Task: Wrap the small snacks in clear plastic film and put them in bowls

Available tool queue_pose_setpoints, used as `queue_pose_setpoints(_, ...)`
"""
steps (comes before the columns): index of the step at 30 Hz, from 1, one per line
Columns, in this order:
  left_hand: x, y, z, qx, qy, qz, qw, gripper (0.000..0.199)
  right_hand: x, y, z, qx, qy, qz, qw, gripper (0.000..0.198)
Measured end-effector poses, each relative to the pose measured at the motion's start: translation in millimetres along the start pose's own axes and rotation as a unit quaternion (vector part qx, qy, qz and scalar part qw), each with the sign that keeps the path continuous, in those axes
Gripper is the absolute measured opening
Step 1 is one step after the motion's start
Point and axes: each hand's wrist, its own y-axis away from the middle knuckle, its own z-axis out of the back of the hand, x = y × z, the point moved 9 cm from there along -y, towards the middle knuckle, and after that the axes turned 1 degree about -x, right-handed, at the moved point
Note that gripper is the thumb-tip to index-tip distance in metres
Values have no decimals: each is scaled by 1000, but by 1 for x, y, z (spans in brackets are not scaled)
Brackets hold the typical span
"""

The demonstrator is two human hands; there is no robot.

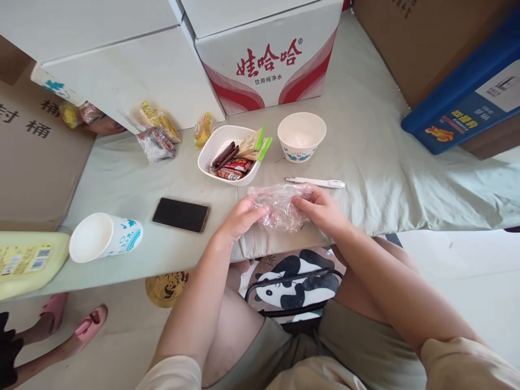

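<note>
Between my two hands is a crumpled clear plastic bag [282, 208], held just above the front edge of the cloth-covered surface. My left hand [242, 216] grips its left side, thumb on top. On the other side, my right hand [319, 208] pinches the bag between thumb and fingers. Just beyond the bag lies a white utility knife [314, 182]. A white bowl [228, 135] behind my left hand holds several wrapped snacks [239, 162]. Farther back on the right stands a white paper bowl [301, 132] with a blue leaf print.
A black phone [181, 214] lies left of my hands, near a tipped paper cup [106, 236] and a yellow bottle [32, 262]. Bagged snacks [158, 130] sit by the white boxes. A red-and-white carton [270, 65] stands behind. Another person's feet [87, 327] show lower left.
</note>
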Motion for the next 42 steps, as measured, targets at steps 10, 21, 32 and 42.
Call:
queue_pose_setpoints(10,-20,5,12,-44,117,-48,991,22,12,2,-3,67,-173,38,982,18)
queue_pose_setpoints(21,-31,-1,5,-66,-72,-121,988,40,-2,1,19,-14,-21,-19,1000,59)
queue_pose_setpoints(32,-41,1,-32,-114,-172,-232,951,35,42,18,32,-98,103,185,972,11)
queue_pose_setpoints(42,-29,-21,-63,-38,-39,-147,988,48,19,7,36,-92,8,93,991,26)
